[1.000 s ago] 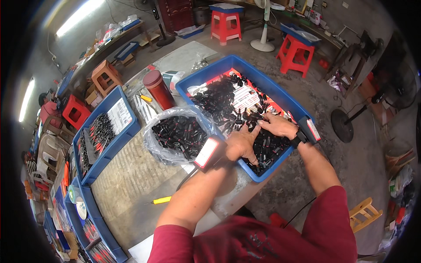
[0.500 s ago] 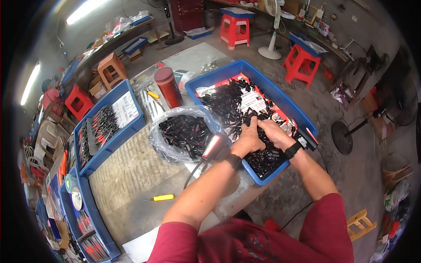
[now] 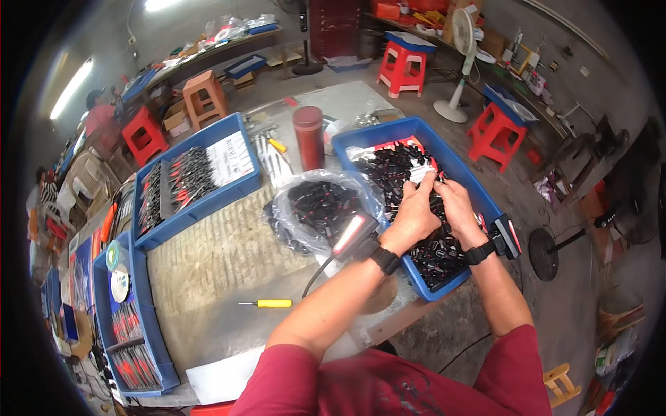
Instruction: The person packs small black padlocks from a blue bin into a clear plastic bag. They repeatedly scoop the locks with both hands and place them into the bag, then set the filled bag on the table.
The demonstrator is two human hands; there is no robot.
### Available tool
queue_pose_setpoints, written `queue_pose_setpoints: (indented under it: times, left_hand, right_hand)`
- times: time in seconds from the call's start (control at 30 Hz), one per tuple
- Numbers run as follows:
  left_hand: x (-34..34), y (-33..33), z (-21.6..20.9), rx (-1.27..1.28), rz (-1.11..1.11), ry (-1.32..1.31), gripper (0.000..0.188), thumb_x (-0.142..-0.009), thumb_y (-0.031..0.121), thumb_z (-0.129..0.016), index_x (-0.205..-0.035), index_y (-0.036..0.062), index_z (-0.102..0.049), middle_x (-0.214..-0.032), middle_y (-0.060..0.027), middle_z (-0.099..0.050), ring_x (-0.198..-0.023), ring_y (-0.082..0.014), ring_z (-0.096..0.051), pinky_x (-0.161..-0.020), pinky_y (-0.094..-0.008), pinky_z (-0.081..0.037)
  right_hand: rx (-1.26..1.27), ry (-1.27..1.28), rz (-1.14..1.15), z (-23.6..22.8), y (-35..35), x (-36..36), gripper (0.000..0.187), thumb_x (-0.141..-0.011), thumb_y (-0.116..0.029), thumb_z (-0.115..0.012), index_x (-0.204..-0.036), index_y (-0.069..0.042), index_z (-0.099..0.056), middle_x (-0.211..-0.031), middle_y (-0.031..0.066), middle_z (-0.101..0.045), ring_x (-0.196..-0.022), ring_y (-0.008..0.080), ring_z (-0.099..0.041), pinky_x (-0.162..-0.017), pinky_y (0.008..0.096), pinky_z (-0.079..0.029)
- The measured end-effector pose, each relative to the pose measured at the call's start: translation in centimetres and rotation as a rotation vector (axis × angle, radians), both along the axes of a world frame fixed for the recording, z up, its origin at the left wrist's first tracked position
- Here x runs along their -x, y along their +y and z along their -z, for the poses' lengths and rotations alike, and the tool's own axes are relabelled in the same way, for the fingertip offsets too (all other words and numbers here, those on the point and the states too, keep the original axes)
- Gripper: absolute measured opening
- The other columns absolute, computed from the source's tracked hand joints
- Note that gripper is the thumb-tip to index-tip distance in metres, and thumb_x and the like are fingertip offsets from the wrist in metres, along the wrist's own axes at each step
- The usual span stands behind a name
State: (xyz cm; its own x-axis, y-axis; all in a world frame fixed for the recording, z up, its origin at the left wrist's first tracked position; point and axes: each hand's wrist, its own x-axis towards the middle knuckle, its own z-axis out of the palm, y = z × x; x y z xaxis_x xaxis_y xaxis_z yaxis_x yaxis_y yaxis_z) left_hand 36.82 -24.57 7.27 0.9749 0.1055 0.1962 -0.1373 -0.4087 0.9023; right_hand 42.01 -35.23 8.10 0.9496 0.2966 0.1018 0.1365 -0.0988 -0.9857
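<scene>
Spread over the pieces a second ago, the left hand (image 3: pixel 414 218) has now drawn its fingers up to meet those of the right hand (image 3: pixel 456 208). Both sets of fingertips come together in a narrow, pinching pose; whether a piece sits between them cannot be told, since the backs of the hands hide it. Small black pieces (image 3: pixel 392 170) lie beneath and around the grip, heaped in the blue tray (image 3: pixel 374 133), whose raised walls probably keep the loose heap from spilling. Just left of the grip stands a clear plastic bag (image 3: pixel 305 239) of similar dark pieces, its mouth open, seemingly placed so that either hand can reach it without stretching. Boxy devices (image 3: pixel 354 236) are strapped at both wrists, behind the grip, apparently to leave the fingers free. Nearer the body and farther left, a yellow screwdriver (image 3: pixel 274 303) lies apart from both hands. Beyond the bag, away from the body, a red canister (image 3: pixel 308 139) stands upright, likely clear of the elbows there.
</scene>
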Motion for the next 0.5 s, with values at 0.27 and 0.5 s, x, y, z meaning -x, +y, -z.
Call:
queue_pose_setpoints:
  times: [0.27,0.5]
  left_hand:
    - [2.6,5.2,-2.7,-0.019,-0.110,-0.108,0.085,-0.058,-0.008,-0.063,-0.135,0.0136,-0.033,-0.115,-0.0288,-0.040,-0.106,-0.0477,-0.049,-0.091,-0.0418,-0.045]
    - [5.6,11.9,-0.6,-0.135,-0.266,-0.031,0.070,-0.067,0.011,-0.069,-0.130,0.0139,-0.039,-0.108,-0.0247,-0.055,-0.108,-0.0412,-0.048,-0.092,-0.0420,-0.042]
  right_hand:
    - [-0.107,-0.044,-0.154,-2.7,5.3,1.6,0.019,-0.090,-0.018,-0.054,-0.091,-0.001,-0.062,-0.082,-0.0009,-0.060,-0.077,0.0063,-0.051,-0.068,0.0226,-0.040]
    - [-0.086,0.076,-0.281,0.4,12.7,2.4,0.017,-0.090,-0.016,-0.054,-0.087,-0.001,-0.063,-0.081,0.0007,-0.061,-0.075,0.0068,-0.054,-0.066,0.0229,-0.042]
